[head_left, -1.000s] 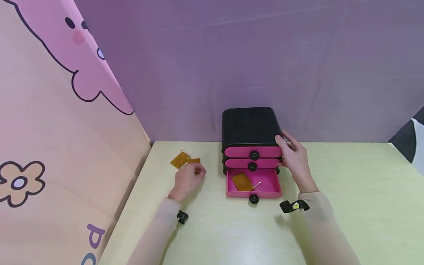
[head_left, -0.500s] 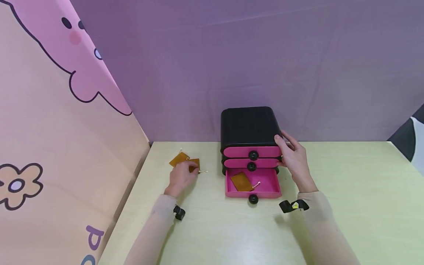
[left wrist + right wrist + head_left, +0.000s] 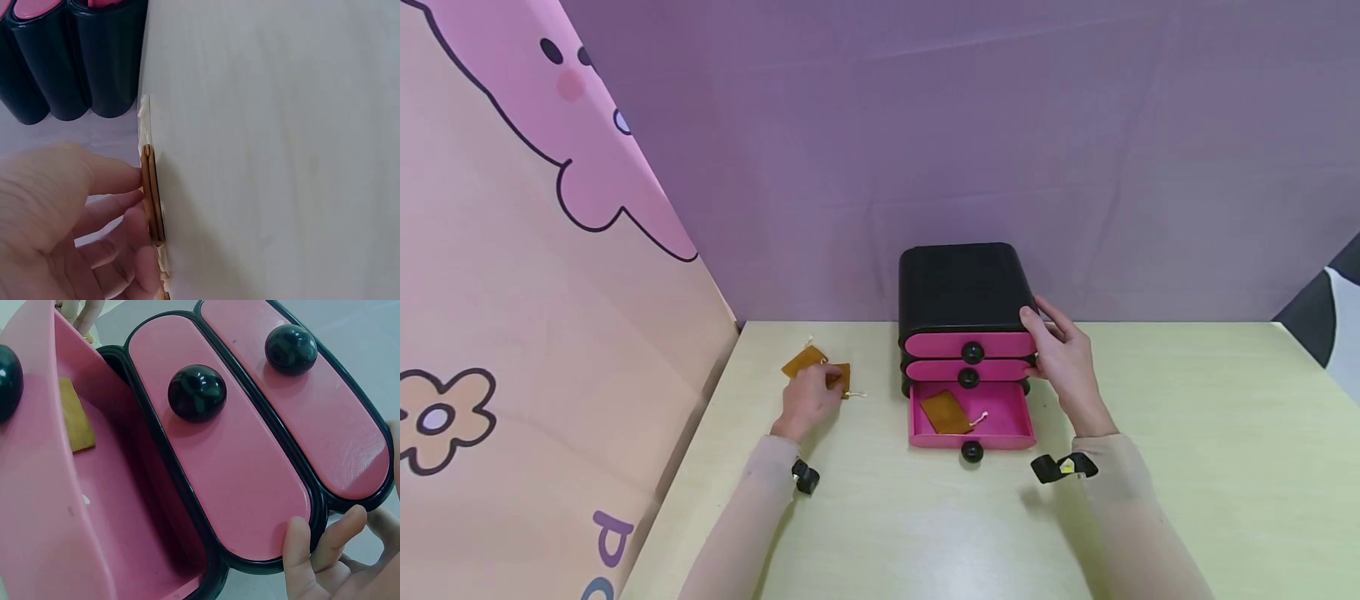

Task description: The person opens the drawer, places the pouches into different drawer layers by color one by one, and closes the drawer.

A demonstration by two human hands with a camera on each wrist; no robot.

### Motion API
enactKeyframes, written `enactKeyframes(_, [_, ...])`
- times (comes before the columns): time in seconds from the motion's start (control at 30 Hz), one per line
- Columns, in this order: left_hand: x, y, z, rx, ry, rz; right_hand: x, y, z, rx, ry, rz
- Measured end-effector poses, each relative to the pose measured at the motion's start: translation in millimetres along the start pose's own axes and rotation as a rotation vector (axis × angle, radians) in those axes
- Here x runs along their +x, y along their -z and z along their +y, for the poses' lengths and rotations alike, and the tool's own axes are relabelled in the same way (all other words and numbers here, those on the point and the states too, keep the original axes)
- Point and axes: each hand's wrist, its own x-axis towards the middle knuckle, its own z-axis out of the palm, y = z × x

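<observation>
A black desktop drawer unit point(image 3: 966, 287) with pink drawers stands at the back of the table. Its bottom drawer point(image 3: 972, 441) is pulled out, and a mustard-brown drawstring pouch point(image 3: 947, 412) lies inside. To the left, two similar pouches lie on the tabletop. My left hand point(image 3: 807, 402) holds the nearer pouch point(image 3: 153, 197) by thumb and fingertips, low against the table; the farther pouch point(image 3: 803, 361) lies just behind it. My right hand point(image 3: 1067, 371) grips the unit's right side, thumb on the top edge. In the right wrist view, curled fingers point(image 3: 298, 547) touch the middle drawer's edge.
The upper drawers point(image 3: 972, 344) are closed, each with a round black knob point(image 3: 197, 393). A purple cloth wall point(image 3: 820, 167) rises behind the table point(image 3: 880, 517), and a printed panel point(image 3: 497, 292) borders it on the left.
My left hand has drawn back slightly to the left, and the nearer pouch has turned and shifted a little toward me. The right hand keeps its place on the unit.
</observation>
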Motion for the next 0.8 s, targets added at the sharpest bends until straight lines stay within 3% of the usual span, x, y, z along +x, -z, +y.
enactKeyframes(0.2, [-2.3,4.9,1.5,0.071,0.041,0.013,-1.5,-0.7,-1.3,0.004,0.005,0.001])
enactKeyframes(0.37, [-3.3,7.1,3.5,0.070,0.070,0.008,-2.5,-1.0,-2.8,0.007,0.011,0.002])
enactKeyframes(0.8, [-5.5,7.2,3.9,0.055,0.046,-0.012,-1.3,-1.7,-1.8,0.011,-0.004,0.005])
